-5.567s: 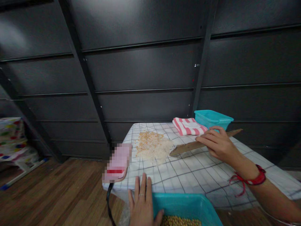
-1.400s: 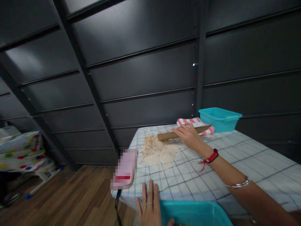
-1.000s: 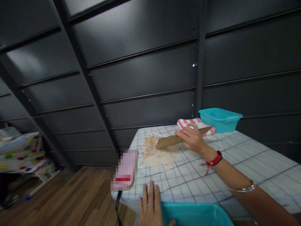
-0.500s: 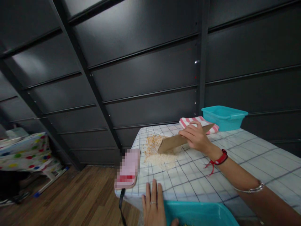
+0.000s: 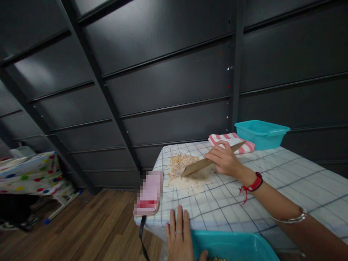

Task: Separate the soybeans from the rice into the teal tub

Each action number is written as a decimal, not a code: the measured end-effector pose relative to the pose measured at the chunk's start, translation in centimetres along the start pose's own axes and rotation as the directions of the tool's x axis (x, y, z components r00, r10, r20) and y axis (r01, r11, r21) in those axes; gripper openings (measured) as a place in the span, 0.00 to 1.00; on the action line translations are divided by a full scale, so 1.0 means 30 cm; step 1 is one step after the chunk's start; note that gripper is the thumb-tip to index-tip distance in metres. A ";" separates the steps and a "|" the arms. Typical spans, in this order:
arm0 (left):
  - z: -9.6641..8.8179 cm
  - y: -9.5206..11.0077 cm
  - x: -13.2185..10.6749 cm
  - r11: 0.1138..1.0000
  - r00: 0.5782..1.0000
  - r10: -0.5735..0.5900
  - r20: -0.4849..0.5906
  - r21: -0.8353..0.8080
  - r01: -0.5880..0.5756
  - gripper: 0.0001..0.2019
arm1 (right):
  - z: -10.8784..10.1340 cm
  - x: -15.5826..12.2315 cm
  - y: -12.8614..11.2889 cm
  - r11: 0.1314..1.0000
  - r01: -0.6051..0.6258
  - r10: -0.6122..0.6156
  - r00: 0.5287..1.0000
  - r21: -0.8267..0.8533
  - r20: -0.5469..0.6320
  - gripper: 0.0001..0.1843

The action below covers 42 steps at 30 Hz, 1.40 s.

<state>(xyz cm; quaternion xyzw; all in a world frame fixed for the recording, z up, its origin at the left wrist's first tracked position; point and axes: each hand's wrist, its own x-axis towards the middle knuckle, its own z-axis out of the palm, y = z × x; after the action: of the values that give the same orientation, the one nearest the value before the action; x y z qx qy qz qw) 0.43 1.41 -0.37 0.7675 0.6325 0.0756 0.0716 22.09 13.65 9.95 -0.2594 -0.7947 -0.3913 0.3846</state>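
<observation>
A flat strip of brown cardboard (image 5: 199,165) is gripped along its top edge by my right hand (image 5: 223,159). Its lower edge rests at a spread of white rice-like grains (image 5: 190,185) mixed with yellow kernels (image 5: 176,163) on the checked tablecloth (image 5: 231,203). My left hand (image 5: 179,232) has its fingers stretched out over the near left rim of a turquoise tub (image 5: 231,235), the thumb inside. Yellowish grains (image 5: 217,259) show at the bottom of that tub, mostly cut off by the frame.
A pink phone-like object (image 5: 150,192), partly blurred, lies at the table's left edge with a black strap (image 5: 141,235) hanging down. A striped pink and white cloth (image 5: 246,146) and another turquoise tub (image 5: 262,136) stand at the back, before a dark panelled wall (image 5: 174,127).
The cardboard is tilted flatter, with its lower end still at the grains. My left hand stays on the near tub's rim. The whole view has shifted slightly.
</observation>
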 end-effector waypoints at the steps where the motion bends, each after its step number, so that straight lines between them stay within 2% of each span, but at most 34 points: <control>1: 0.001 -0.001 0.000 1.000 1.000 -0.001 0.000 0.000 0.001 0.40 | -0.010 -0.003 0.009 1.000 -0.008 0.008 1.000 -0.002 -0.013 0.14; 6: 0.004 -0.005 0.001 1.000 1.000 0.003 0.022 -0.029 -0.003 0.40 | -0.011 -0.008 0.028 0.998 -0.061 0.058 0.996 -0.032 -0.073 0.14; 12: -0.008 0.012 0.003 1.000 0.999 -0.012 0.043 -0.018 0.013 0.40 | 0.036 0.006 -0.022 1.000 -0.005 0.005 1.000 -0.023 -0.015 0.15; 16: -0.035 0.027 -0.001 1.000 0.998 -0.027 0.053 -0.010 0.027 0.40 | 0.008 0.005 -0.021 0.999 0.040 -0.040 0.999 0.003 -0.021 0.15; 19: -0.043 0.026 -0.003 1.000 0.998 -0.026 0.058 -0.004 0.027 0.39 | -0.023 0.000 0.000 1.000 0.017 -0.017 0.998 0.005 -0.058 0.13; 24: -0.022 0.009 0.000 1.000 1.000 0.004 0.026 -0.018 -0.004 0.40 | -0.016 0.000 0.004 1.000 -0.026 0.026 0.994 -0.003 -0.105 0.10; 30: -0.001 -0.004 0.003 1.000 1.000 0.016 0.022 -0.021 -0.015 0.40 | 0.025 0.011 -0.045 0.999 0.043 -0.041 0.997 0.027 -0.062 0.11; 33: 0.002 -0.008 0.002 1.000 1.000 0.026 -0.007 -0.012 -0.026 0.40 | 0.005 0.017 -0.049 0.995 0.086 -0.085 0.996 0.048 -0.021 0.13; 39: -0.012 -0.008 -0.001 1.000 1.000 0.011 0.020 0.000 -0.011 0.39 | -0.067 0.035 -0.047 0.990 0.126 -0.130 0.990 0.064 0.051 0.13; 42: -0.003 -0.017 -0.003 0.999 0.999 0.035 -0.012 0.014 -0.035 0.38 | -0.094 0.037 -0.059 0.986 0.147 -0.152 0.986 0.077 0.072 0.14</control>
<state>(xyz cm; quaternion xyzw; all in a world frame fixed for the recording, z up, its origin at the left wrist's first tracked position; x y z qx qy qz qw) -0.10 1.42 -0.40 0.7785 0.6198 0.0773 0.0610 21.34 10.47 11.22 -0.2000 -0.8397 -0.3801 0.3321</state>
